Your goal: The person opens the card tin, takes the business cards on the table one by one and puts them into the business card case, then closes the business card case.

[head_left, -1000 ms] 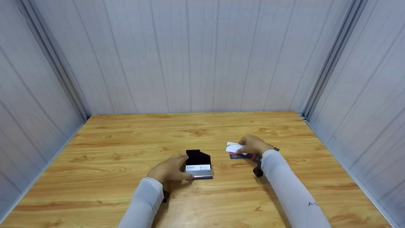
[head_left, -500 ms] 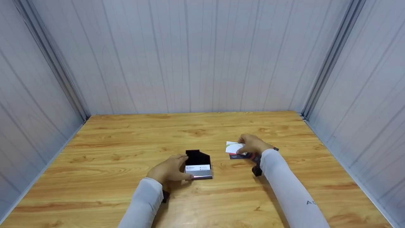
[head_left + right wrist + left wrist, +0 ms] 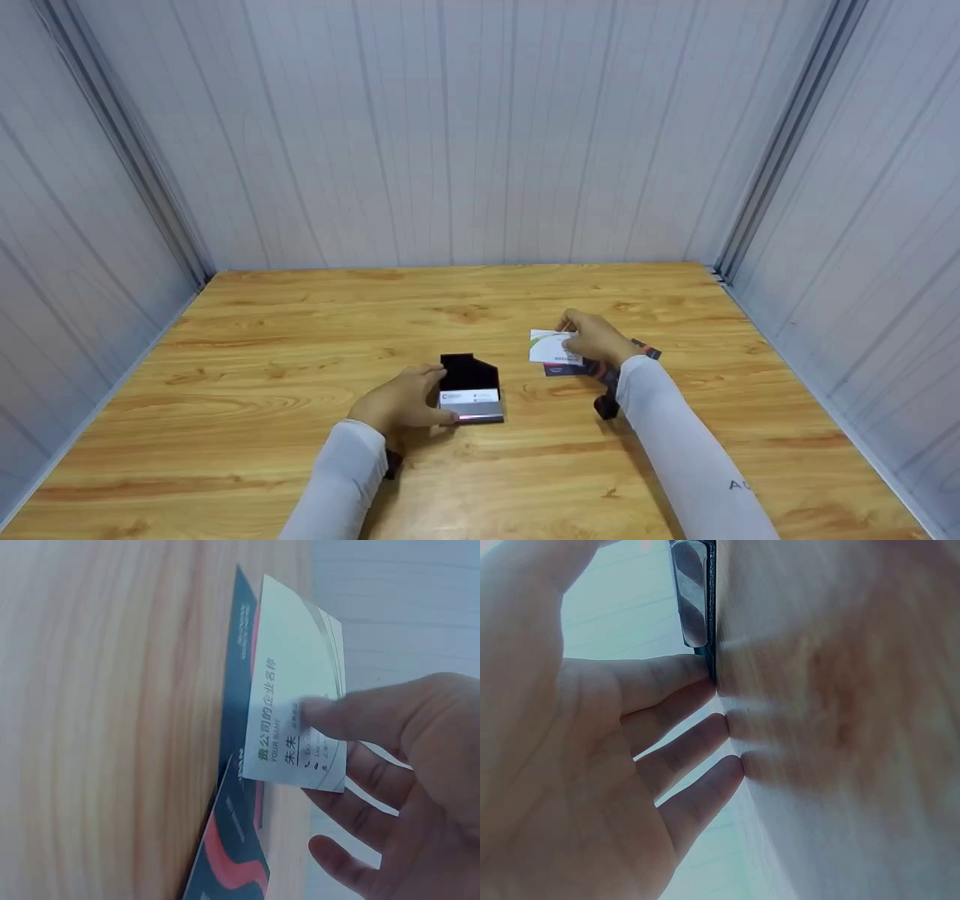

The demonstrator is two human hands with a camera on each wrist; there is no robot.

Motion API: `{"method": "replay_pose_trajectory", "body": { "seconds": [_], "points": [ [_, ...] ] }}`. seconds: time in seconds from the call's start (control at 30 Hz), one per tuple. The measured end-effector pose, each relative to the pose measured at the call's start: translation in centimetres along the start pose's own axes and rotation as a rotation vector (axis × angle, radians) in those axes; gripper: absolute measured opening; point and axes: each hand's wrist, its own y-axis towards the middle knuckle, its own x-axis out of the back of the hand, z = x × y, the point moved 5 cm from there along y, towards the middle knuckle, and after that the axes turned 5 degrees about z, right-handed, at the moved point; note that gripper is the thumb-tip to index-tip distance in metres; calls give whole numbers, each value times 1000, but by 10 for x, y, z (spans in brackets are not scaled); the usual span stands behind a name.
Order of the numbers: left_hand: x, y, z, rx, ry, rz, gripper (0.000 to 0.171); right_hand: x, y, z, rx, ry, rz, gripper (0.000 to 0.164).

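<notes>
My left hand (image 3: 401, 399) holds the left side of an open business card case (image 3: 474, 411), thumb at its front edge and index finger at its far side. The case lies on the table with its black lid folded back and a white card (image 3: 457, 397) showing inside. In the left wrist view, the fingertips (image 3: 731, 765) of that hand meet the tabletop beside the case (image 3: 693, 596). To the right, my right hand (image 3: 596, 337) pinches a white business card (image 3: 296, 682) between thumb and fingers. Dark business cards with red marks (image 3: 232, 840) lie under and behind it.
The wood-grain table (image 3: 300, 315) is bounded by pale panel walls (image 3: 480, 135) at the back and both sides. Another dark card end (image 3: 646, 349) pokes out beyond the right wrist.
My right hand has lifted the white card and moved it slightly up and left, turning its face more into view. The left hand and the case have stayed put.
</notes>
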Motion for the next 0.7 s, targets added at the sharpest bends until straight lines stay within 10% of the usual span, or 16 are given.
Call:
{"method": "replay_pose_trajectory", "body": {
  "seconds": [0.7],
  "points": [
    [0,-2,1,-5,-21,1,89,-3,-4,21,88,124,-24,18]
  ]
}}
